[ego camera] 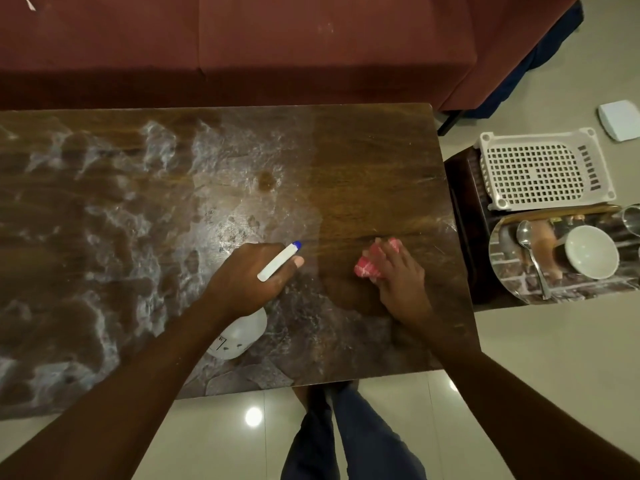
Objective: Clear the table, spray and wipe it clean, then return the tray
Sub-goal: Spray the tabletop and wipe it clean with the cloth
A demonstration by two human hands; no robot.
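The dark wooden table (363, 161) fills the middle of the view, its surface glossy and streaked. My left hand (249, 275) grips a white spray bottle (239, 336) with a blue nozzle, held over the table near its front edge, nozzle pointing right and away. My right hand (398, 275) presses a red-and-white cloth (369, 266) flat on the tabletop, toward the right end. The tray (512, 289), patterned like stone, rests on a low dark stand to the right of the table. It holds a white bowl (590, 251), a spoon (526, 237) and a glass at the frame edge.
A white perforated plastic basket (540, 169) sits behind the tray on the same stand. A dark red sofa (242, 46) runs along the table's far side. A white flat box (620, 119) lies on the tiled floor at right. My legs stand at the table's near edge.
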